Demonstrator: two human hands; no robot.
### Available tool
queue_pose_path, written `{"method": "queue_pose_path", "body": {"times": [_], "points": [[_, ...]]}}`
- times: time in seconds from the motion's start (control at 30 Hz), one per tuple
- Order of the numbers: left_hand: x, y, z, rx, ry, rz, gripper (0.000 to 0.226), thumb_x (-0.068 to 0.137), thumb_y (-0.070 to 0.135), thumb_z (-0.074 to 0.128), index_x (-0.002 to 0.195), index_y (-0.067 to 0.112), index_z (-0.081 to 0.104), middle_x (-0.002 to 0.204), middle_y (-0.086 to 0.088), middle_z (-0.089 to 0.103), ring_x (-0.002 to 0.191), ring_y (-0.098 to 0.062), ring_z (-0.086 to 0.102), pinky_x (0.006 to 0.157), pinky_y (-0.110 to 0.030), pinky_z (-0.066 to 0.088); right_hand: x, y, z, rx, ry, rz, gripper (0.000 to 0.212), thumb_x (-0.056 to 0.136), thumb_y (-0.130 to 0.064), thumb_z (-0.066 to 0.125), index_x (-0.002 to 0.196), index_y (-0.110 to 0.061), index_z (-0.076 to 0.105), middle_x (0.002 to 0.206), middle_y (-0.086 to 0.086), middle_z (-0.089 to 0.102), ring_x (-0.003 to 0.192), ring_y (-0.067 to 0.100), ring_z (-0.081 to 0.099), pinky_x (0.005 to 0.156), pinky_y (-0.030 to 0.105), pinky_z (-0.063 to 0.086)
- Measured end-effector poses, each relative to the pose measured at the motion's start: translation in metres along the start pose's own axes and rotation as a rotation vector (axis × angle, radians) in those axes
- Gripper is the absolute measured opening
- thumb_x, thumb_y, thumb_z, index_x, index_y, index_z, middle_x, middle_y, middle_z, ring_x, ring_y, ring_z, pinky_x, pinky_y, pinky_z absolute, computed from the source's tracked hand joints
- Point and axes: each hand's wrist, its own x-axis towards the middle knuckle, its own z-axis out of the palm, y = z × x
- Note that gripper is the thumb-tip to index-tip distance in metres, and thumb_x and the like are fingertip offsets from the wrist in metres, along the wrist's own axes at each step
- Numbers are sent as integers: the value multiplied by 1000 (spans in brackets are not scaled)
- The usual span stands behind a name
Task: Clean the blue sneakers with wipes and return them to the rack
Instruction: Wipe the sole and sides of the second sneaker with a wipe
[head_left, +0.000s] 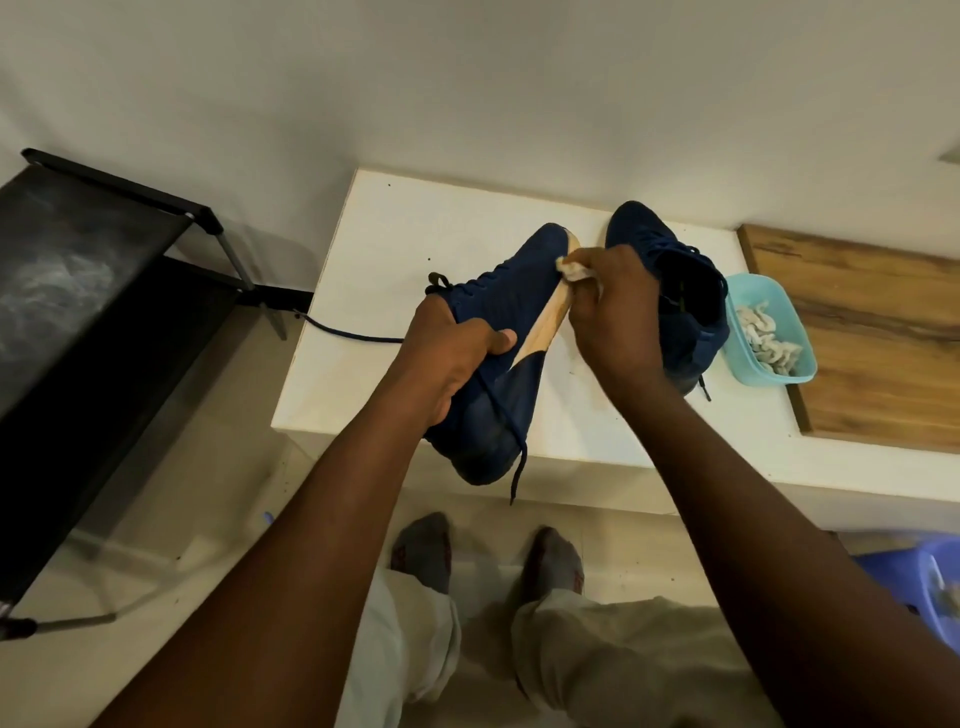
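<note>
My left hand (451, 358) grips a blue sneaker (506, 291) around its ankle and holds it tilted over the white table (395, 249), tan sole edge turned to the right. My right hand (618, 322) pinches a crumpled white wipe (212, 267) against that tan sole edge near the toe. The second blue sneaker (685, 291) stands on the table just behind my right hand, partly hidden by it. A loose lace trails left from the held sneaker across the table.
A light blue tub (795, 364) of crumpled used wipes sits right of the second sneaker, beside a wooden board (872, 338). The black shoe rack (93, 291) stands on the floor at the left. My socked feet are below the table edge. A purple stool (930, 577) is at the right.
</note>
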Motion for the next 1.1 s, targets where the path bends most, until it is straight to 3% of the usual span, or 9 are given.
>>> {"method": "queue_pose_path", "body": {"times": [0.17, 0.4, 0.57, 0.73, 0.87, 1.0, 1.1], "points": [[3, 0, -4, -1, 31, -41, 44, 77, 12, 86, 115, 15, 63, 104, -2, 71, 96, -24, 68, 87, -41, 58, -43, 3, 4, 14, -86, -99, 23, 92, 2, 56, 104, -11, 71, 96, 5, 63, 82, 5, 50, 73, 3, 35], [2, -1, -4, -6, 20, -42, 37, 78, 11, 85, 106, 17, 63, 102, -2, 71, 95, -24, 68, 88, -42, 57, -1, 1, 7, 47, 29, 3, 21, 96, -6, 53, 107, -12, 70, 102, 7, 59, 82, 3, 48, 74, 1, 36], [5, -2, -7, -13, 37, -65, 47, 75, 12, 87, 115, 14, 63, 104, -4, 72, 94, -26, 68, 87, -43, 58, -49, 4, 10, 36, -52, -79, 21, 92, 1, 57, 104, -11, 69, 95, 4, 61, 82, 7, 51, 73, 4, 35], [5, -2, -6, -32, 30, -53, 41, 75, 12, 87, 110, 14, 65, 102, -5, 73, 94, -27, 69, 85, -43, 58, -11, -2, 9, 39, 11, -77, 18, 95, -6, 56, 103, -12, 70, 97, 4, 59, 84, 7, 51, 73, 5, 37], [4, -4, -1, -23, 11, -21, 32, 79, 9, 85, 97, 21, 61, 98, 0, 71, 91, -21, 67, 78, -36, 56, -3, 4, 8, 40, 64, 23, 17, 96, -6, 52, 101, -9, 68, 97, 4, 56, 82, 7, 49, 73, 19, 43], [7, -4, -4, -26, 38, -49, 46, 75, 10, 87, 114, 13, 64, 104, -4, 72, 95, -25, 69, 85, -41, 58, -48, 9, 10, 30, -30, -70, 19, 93, 0, 56, 104, -10, 69, 95, 5, 61, 81, 7, 52, 72, 5, 37], [9, -4, -5, -27, 39, -54, 47, 76, 13, 87, 116, 12, 63, 104, -4, 71, 94, -25, 67, 80, -38, 57, -36, 6, 9, 40, -16, -88, 16, 94, -2, 57, 101, -9, 70, 92, 4, 60, 78, 4, 49, 71, 4, 36]]}}
